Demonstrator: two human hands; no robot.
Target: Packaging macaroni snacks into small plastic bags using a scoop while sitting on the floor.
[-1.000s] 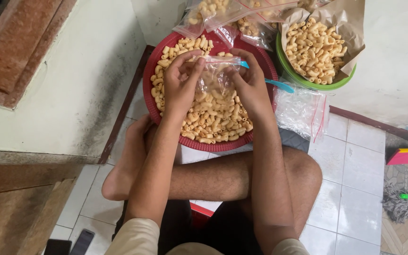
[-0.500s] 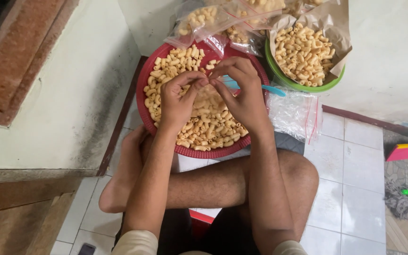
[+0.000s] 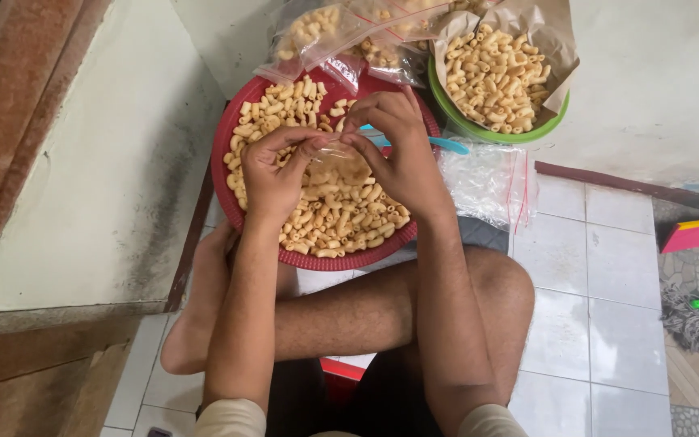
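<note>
Together, both hands pinch the top of a small clear bag (image 3: 337,162) of fried macaroni: the left hand (image 3: 273,174) grips its left edge, the right hand (image 3: 394,150) its right. It hangs over the middle of a red tray (image 3: 232,133) heaped with macaroni. Past the tray's far rim lie filled bags (image 3: 325,32); beside its right rim stand a green bowl (image 3: 487,133) and a stack of empty bags (image 3: 487,182).

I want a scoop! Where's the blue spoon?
In the head view, the light blue plastic spoon pokes out right of the right hand, between red tray and green bowl.
</note>
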